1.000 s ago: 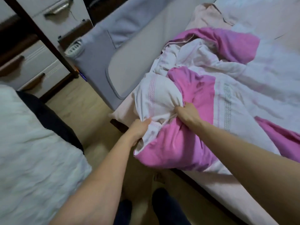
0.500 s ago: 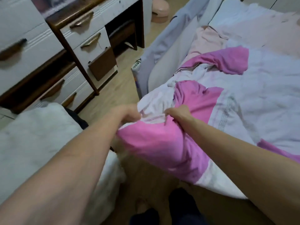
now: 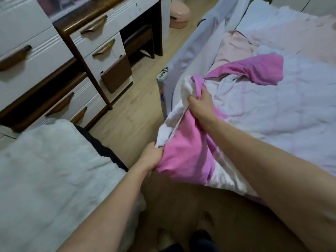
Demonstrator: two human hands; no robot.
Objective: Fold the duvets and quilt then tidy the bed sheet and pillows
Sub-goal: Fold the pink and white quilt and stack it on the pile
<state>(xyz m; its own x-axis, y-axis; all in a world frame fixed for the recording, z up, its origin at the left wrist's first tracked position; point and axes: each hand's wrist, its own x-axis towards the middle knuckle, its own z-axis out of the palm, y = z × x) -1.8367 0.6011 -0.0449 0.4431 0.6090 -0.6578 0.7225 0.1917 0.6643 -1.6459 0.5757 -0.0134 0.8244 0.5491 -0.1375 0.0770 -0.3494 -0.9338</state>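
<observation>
The pink and white duvet is gripped at its near edge by both hands. The fingers of the left hand are curled tight around a bunch of the pink cloth, low down and over the wooden floor. The fingers of the right hand are clenched around a bunch of pink and white cloth higher up, just beside the grey bed rail.

Half a second ago the two hands were held side by side at the same height, close together. Now they are set well apart, with the left hand lower and nearer to the body and the right hand farther out. The edge of the duvet is now pulled into a slanted line between them. More of the white lining is shown along that edge than before.

The rest of the duvet is spread in crumpled folds on the bed, and part of it hangs off the side near the legs. A white fluffy blanket is seen on the left. White drawers with brown handles are seen behind it.
</observation>
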